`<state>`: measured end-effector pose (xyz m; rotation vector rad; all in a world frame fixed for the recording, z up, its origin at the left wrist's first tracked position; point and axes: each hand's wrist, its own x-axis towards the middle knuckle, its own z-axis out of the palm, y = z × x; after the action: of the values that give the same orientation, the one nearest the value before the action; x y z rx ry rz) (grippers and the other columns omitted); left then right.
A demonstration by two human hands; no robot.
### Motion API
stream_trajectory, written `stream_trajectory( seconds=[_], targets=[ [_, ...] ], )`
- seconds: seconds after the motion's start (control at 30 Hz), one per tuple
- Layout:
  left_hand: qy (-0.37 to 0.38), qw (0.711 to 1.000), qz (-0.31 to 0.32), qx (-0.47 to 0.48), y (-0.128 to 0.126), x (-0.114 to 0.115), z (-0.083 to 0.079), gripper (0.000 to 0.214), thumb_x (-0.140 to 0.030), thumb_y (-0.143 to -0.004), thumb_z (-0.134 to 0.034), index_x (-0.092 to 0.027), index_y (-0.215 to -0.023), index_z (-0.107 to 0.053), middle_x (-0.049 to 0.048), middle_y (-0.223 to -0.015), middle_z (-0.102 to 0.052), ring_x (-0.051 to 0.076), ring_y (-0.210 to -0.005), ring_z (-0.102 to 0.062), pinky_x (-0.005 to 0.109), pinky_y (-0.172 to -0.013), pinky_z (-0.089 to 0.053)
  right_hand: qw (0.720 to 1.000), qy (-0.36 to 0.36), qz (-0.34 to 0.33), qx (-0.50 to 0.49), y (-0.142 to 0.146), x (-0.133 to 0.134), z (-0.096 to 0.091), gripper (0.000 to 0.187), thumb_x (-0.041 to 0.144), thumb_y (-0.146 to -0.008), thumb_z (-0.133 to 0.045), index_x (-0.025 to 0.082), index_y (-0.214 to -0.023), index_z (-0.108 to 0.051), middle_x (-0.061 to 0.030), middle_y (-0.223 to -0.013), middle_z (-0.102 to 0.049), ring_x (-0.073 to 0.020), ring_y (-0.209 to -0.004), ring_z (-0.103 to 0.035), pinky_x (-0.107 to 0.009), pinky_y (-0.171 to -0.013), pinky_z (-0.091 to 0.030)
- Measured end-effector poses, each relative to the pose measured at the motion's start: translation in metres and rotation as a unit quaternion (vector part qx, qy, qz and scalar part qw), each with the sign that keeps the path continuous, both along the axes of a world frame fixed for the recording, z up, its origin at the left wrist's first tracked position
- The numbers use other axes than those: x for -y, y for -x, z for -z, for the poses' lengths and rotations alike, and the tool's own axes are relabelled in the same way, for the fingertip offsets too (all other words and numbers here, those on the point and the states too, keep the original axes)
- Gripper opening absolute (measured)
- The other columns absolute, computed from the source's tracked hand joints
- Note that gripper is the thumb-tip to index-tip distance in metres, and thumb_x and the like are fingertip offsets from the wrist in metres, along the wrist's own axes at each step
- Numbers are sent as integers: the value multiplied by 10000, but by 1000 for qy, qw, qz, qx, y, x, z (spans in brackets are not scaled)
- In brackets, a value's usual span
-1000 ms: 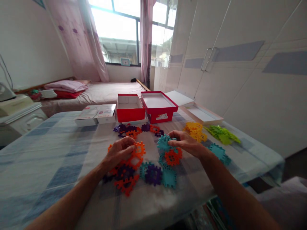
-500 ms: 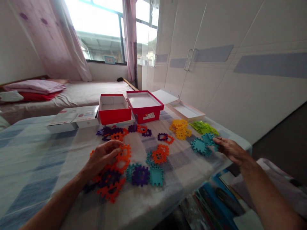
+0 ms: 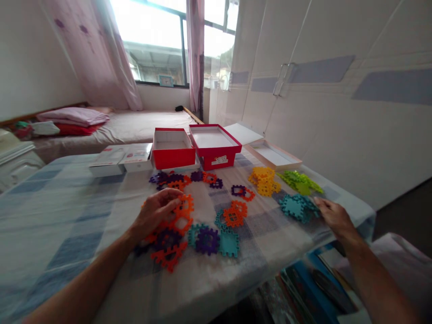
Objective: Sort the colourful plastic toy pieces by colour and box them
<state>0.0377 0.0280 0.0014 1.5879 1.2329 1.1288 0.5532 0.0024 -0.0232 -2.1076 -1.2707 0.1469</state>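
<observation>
My left hand (image 3: 158, 211) rests over a heap of orange and purple notched plastic building pieces, its thumb and fingers closed at the edge of an orange piece (image 3: 186, 204). The heap's lower side shows a purple piece (image 3: 168, 239) and an orange triangular piece (image 3: 169, 256). My right hand (image 3: 334, 218) is at the right edge of a teal pile of pieces (image 3: 297, 208), its fingers slightly apart with no piece visible between them. Between the hands lie a purple square (image 3: 207, 240), a teal square (image 3: 229, 243) and an orange cluster (image 3: 234, 215).
Yellow pieces (image 3: 265, 182) and lime-green pieces (image 3: 302, 181) lie at the back right. Behind stand two red boxes, one smaller (image 3: 173, 156) and one larger (image 3: 218, 155), white boxes (image 3: 108, 168) and a shallow open box (image 3: 275, 155). A checked cloth (image 3: 84, 216) covers the table.
The teal piece that my right hand held now lies on the teal pile, and that hand has let go. My left hand stays at the orange piece. The view has shifted left.
</observation>
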Motion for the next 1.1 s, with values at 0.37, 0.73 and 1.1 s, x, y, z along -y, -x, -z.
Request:
stream_trajectory(
  seconds=[0.37, 0.73, 1.1],
  targets=[
    [-69, 982, -141, 100, 8, -10, 1, 299, -354, -715, -657, -151, -934, -646, 20, -816, -657, 127, -697, -574, 228, -663, -460, 960, -58, -265, 69, 131, 15, -45, 366, 482, -814, -502, 248, -1084, -583, -109, -1113, -571, -245, -868, -590, -378, -753, -486],
    [-59, 976, -181, 106, 16, -19, 7, 350, -395, -687, -655, -137, -923, -642, 33, -824, -651, 137, -703, -570, 232, -639, -458, 895, 59, -432, 97, 207, -4, -24, 478, 461, -805, -559, 190, -1199, -572, -130, -1248, -520, -276, -1163, -478, -436, -1000, -366],
    [-39, 987, -123, 96, 15, -18, 6, 438, -453, -663, -688, -142, -967, -641, 51, -880, -684, 173, -775, -626, 272, -700, -489, 876, -40, -479, 45, 227, -32, -43, 406, 393, -857, -506, 227, -1226, -534, -84, -1267, -513, -213, -1094, -541, -346, -928, -422]
  ],
)
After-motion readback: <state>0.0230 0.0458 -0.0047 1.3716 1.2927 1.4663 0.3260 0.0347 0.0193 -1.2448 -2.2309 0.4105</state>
